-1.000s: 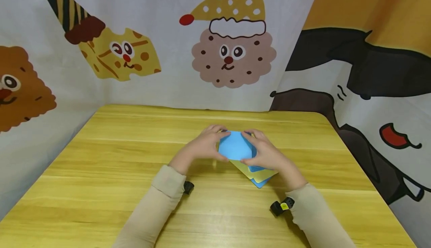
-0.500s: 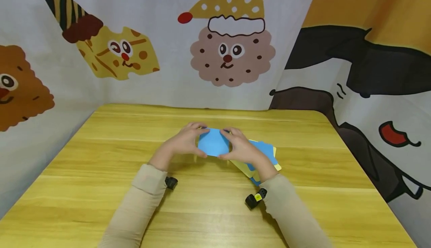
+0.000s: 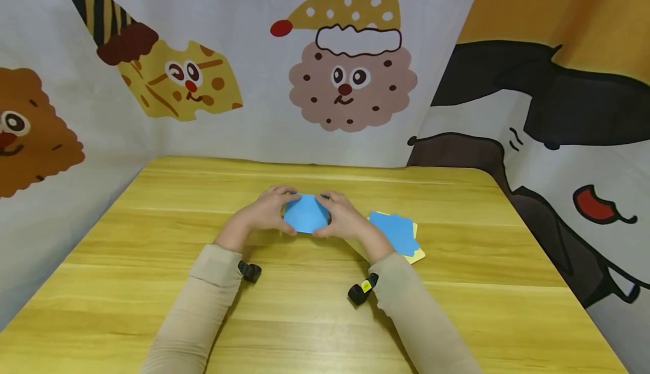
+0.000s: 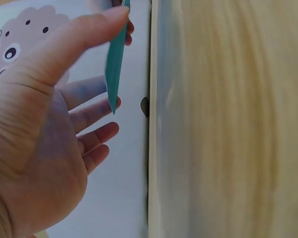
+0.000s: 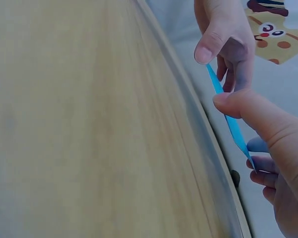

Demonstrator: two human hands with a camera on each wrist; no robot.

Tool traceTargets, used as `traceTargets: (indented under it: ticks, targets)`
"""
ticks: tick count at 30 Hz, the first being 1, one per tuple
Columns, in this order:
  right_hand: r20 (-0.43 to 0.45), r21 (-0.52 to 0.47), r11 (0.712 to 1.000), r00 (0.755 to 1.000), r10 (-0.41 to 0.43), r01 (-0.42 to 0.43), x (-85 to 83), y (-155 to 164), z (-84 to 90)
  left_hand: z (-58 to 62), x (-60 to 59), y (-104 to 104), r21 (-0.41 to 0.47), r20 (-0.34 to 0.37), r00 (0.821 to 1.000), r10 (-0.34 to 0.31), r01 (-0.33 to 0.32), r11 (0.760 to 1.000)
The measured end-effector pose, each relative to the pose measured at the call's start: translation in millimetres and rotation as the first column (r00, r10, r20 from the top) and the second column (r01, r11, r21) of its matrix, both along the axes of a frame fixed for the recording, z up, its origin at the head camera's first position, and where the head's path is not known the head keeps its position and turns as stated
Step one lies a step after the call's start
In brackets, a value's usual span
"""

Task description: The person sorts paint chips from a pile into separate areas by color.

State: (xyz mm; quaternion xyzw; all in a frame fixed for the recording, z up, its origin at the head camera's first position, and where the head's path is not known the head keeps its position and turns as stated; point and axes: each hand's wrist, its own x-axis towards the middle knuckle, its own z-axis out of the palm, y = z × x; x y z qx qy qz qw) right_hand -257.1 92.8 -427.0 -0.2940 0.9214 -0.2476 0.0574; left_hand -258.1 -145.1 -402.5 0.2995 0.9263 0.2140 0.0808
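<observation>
We have both hands on 1 sheet of light blue square paper point(image 3: 305, 214), held just above the yellow wooden tabletop point(image 3: 152, 284), near its middle. Left hand point(image 3: 260, 214) pinches the sheet's left edge, thumb on the near face and fingers behind; the left wrist view shows the thumb point(image 4: 74, 42) laid along the paper's thin edge point(image 4: 115, 59) with the other fingers loosely spread behind it. Right hand point(image 3: 344, 220) pinches the right edge the same way; in the right wrist view the thumb point(image 5: 248, 111) presses on the near face of the blue sheet point(image 5: 228, 111), with fingertips behind it. The paper looks lifted clear of the tabletop, not lying on it.

Progress, as we judge it: 1 sheet has been picked out and sits apart from the small stack of blue and yellow paper squares point(image 3: 398, 236), which lies flat on the tabletop just right of the right forearm. We see no clear crease on the held sheet; the wrist views show it edge-on and mostly flat, slightly bowed, so folding looks barely begun or not begun. Whether its far corners are tucked we cannot tell, as fingers hide them. The remaining sheets in the stack look untouched.
</observation>
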Motion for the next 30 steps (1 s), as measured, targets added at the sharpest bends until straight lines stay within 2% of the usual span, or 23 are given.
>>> traceTargets:
  ticks: [9,16,21,30]
  targets:
    - [0.002,0.056,0.998,0.999,0.04,-0.04,-11.4,-9,-4.6,-4.5,-2.8,-3,-0.016,0.038,0.999,0.026,-0.025,1.0]
    - [0.049,0.064,0.996,0.997,0.051,-0.054,-13.1,-12,-6.3,-3.7,0.4,-3,-0.025,0.048,0.998,0.035,-0.034,0.999]
    - [0.077,0.095,0.995,0.997,0.025,-0.032,-15.2,-12,-7.6,-4.3,-2.9,0,-0.045,0.085,0.995,0.057,-0.053,0.998]
    - [0.121,0.111,0.992,0.992,0.038,-0.052,-15.2,-14,-5.1,-13.4,-10.8,-2,-0.055,0.145,0.987,0.068,-0.06,0.997]
